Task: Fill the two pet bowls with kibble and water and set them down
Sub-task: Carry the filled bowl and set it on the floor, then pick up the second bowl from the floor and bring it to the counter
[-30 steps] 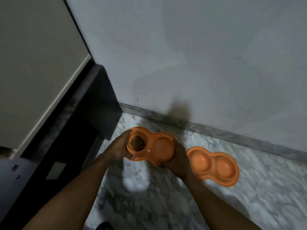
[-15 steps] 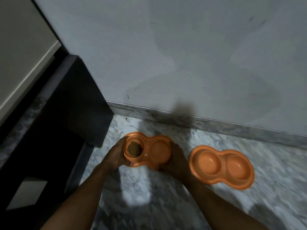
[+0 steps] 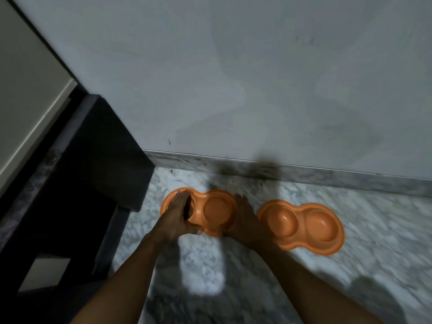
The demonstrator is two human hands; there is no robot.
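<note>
An orange double pet bowl (image 3: pixel 216 209) sits low on the marble floor near the wall. Its left cup holds brown kibble (image 3: pixel 191 210), mostly hidden; its right cup looks empty and dry. My left hand (image 3: pixel 174 218) grips the bowl's left end, fingers stretched over the kibble cup and thumb on the front rim. My right hand (image 3: pixel 245 220) wraps the right end. A second orange double bowl (image 3: pixel 336 242) lies on the floor just right of my right hand, with both cups empty.
A dark cabinet base (image 3: pixel 98 171) stands close on the left of the held bowl, under a pale door panel (image 3: pixel 28 90). A grey wall with a marble skirting (image 3: pixel 327 178) runs behind both bowls. Marble floor (image 3: pixel 350 277) spreads to the right and toward me.
The bowl with kibble has come down to the floor close to the wall. My left fingers have straightened over the kibble cup. The second bowl has stayed put.
</note>
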